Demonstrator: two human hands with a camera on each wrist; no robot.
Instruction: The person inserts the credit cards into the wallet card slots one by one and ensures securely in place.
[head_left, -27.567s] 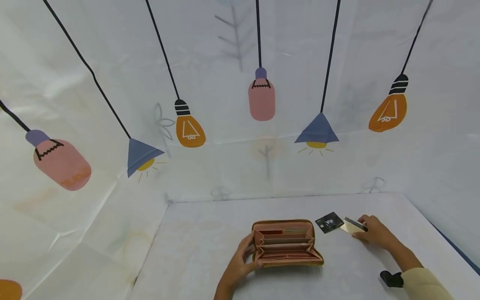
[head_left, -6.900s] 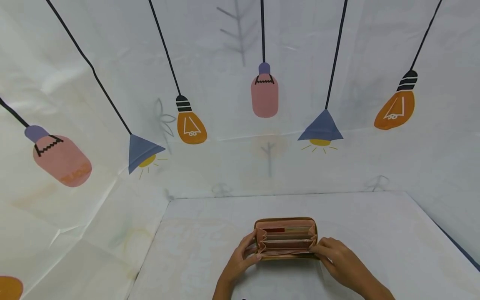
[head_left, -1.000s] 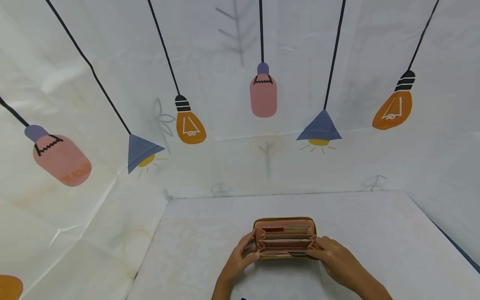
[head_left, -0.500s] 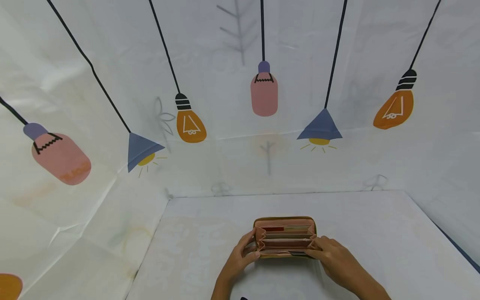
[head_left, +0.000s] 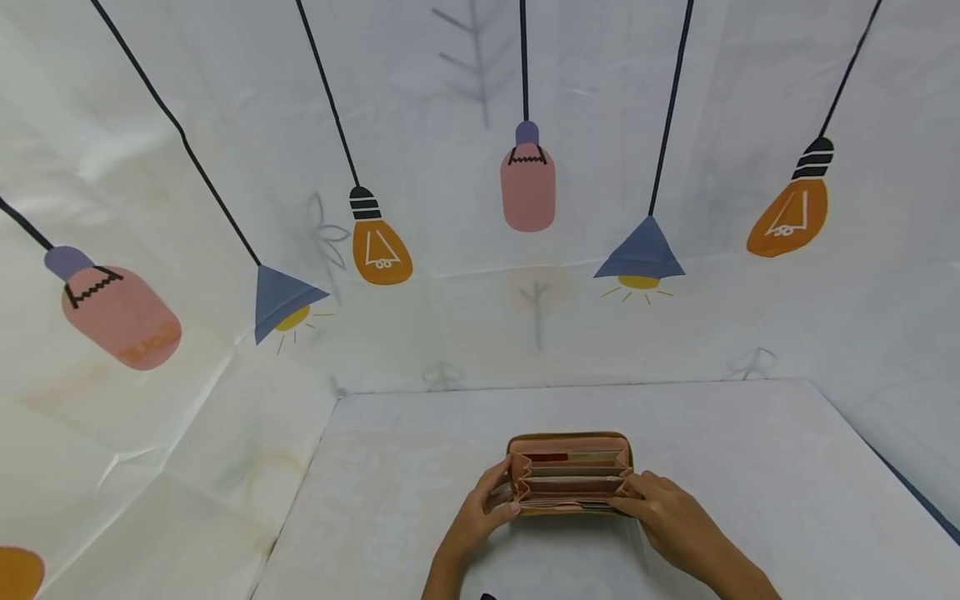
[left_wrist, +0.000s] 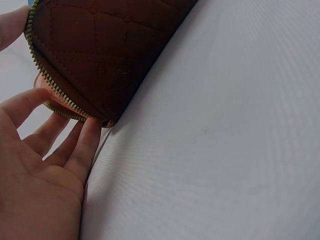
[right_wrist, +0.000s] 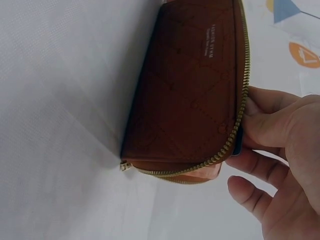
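A brown zip-around wallet [head_left: 570, 437] stands unzipped on the white table, pink pleated compartments facing up. My left hand [head_left: 480, 512] grips its left end, thumb at the front; in the left wrist view the fingertips press the zip edge of the quilted wallet [left_wrist: 120, 45]. At the front right corner my right hand [head_left: 671, 517] pinches a dark card [head_left: 596, 505] in the front slot. The right wrist view shows that card's edge [right_wrist: 238, 143] under the thumb, beside the brass zip [right_wrist: 232, 135]. Most of the card is hidden inside.
Red and pale items [head_left: 547, 457] poke up from the wallet's rear slots. A small black object [head_left: 487, 596] shows at the bottom edge. White sheeting with printed lamps [head_left: 528, 187] hangs behind the white table [head_left: 405, 450].
Long before, cards lay right of the wallet with my right hand there; that spot is now bare. Over the last second the dark card has sunk slightly into the front slot.
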